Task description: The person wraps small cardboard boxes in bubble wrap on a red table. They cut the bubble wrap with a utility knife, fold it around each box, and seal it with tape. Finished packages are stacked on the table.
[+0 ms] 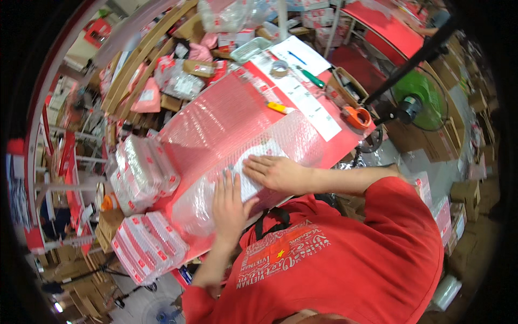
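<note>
My left hand [229,204] lies with its fingers stretched out on the near-left part of a flat white printed item [270,147]. From the right, my right hand [278,174] rests flat on the same item, its fingers extended. Neither hand grips anything. Whether the item is a paper sheet or a thin packet, I cannot tell, since my hands cover much of it. Beneath it, clear bubble wrap [208,121] spreads over the red table [333,153]. A yellow cutter [279,108] lies just beyond the wrap.
Stacked bubble-wrapped packs [141,170] stand at the table's left, with another stack [149,245] nearer me. An orange tape dispenser [356,116], a tape roll [279,68] and a green-handled tool [311,77] lie on the far right. Piled parcels [181,78] sit beyond; a green fan [418,97] stands right.
</note>
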`<state>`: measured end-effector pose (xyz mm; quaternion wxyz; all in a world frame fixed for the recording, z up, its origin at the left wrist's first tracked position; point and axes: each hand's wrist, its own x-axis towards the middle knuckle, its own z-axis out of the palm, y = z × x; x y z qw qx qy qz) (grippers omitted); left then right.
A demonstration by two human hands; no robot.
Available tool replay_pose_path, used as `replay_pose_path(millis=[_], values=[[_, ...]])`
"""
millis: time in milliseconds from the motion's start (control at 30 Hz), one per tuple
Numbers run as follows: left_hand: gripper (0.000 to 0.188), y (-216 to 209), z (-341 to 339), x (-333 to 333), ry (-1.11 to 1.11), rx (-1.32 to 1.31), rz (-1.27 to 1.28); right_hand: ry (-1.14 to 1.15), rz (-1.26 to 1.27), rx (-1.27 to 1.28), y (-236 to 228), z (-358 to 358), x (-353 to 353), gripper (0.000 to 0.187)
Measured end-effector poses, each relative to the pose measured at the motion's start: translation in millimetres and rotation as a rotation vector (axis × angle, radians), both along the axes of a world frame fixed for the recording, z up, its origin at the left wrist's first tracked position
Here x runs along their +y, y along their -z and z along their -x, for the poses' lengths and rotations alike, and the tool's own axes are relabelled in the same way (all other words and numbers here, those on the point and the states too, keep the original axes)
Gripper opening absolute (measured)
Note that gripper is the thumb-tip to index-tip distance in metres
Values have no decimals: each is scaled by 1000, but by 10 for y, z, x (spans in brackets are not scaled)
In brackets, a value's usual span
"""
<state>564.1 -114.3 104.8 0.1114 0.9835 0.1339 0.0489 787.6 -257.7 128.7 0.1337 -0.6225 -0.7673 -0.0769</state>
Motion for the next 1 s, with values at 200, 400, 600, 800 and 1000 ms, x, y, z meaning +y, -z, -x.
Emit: replay_pose_path(millis=[200, 400, 600, 800, 1000], values=[[100, 337, -29, -612, -127, -65, -87, 1133, -529, 424, 903, -1772, -1450, 32], [84, 326, 127, -229, -15, -144, 67, 1163, 180, 51, 2152, -2526, -2601, 46], [68, 578, 135, -386, -74, -412, 16, 965, -209, 572, 1067, -2114, -1923, 46], [52, 738, 160, -471, -87, -603, 32, 619, -491, 736, -382, -516, -322, 63], [50, 869, 130, -395, -92, -726, 58, 720, 148, 362, -431, 842, 307, 34]])
